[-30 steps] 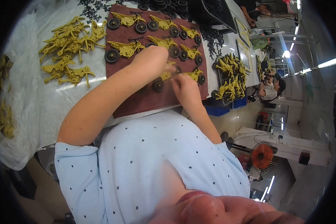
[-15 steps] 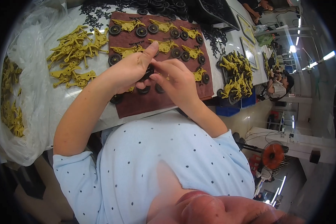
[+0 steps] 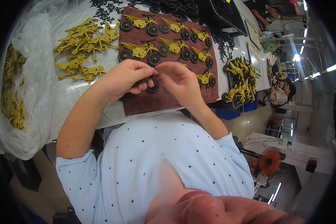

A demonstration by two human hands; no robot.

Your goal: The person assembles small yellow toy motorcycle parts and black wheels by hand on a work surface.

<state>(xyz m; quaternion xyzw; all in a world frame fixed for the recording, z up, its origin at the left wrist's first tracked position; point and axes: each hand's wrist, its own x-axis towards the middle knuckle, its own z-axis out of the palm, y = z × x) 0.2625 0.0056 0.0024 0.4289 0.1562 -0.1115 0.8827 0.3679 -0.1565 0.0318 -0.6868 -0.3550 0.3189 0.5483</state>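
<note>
My left hand (image 3: 128, 79) is closed round a small black plastic part, mostly hidden by the fingers. Close by on its right, my right hand (image 3: 178, 83) curves its fingers toward the left fingertips, thumb and forefinger apart. Both hands hover over the near part of a dark red cloth (image 3: 138, 107). Rows of yellow toy motorcycle bodies with black wheels lie on that cloth, among them a far-left toy motorcycle (image 3: 140, 21) and one in the middle row (image 3: 140, 50). A black spoked wheel (image 3: 154, 86) shows just beneath the hands.
Loose yellow bodies (image 3: 82, 43) are heaped left of the cloth, beside a clear plastic bag (image 3: 33, 78). Black wheels (image 3: 175, 8) and a black bin (image 3: 226, 16) stand at the back. Assembled yellow toys (image 3: 240, 80) pile up on the right, above a blue crate (image 3: 229, 114). Other people sit farther right.
My left thumb has folded down from upright, and that hand has closed more. My right fingers have loosened from their pinch on the black part. The view has shifted slightly.
</note>
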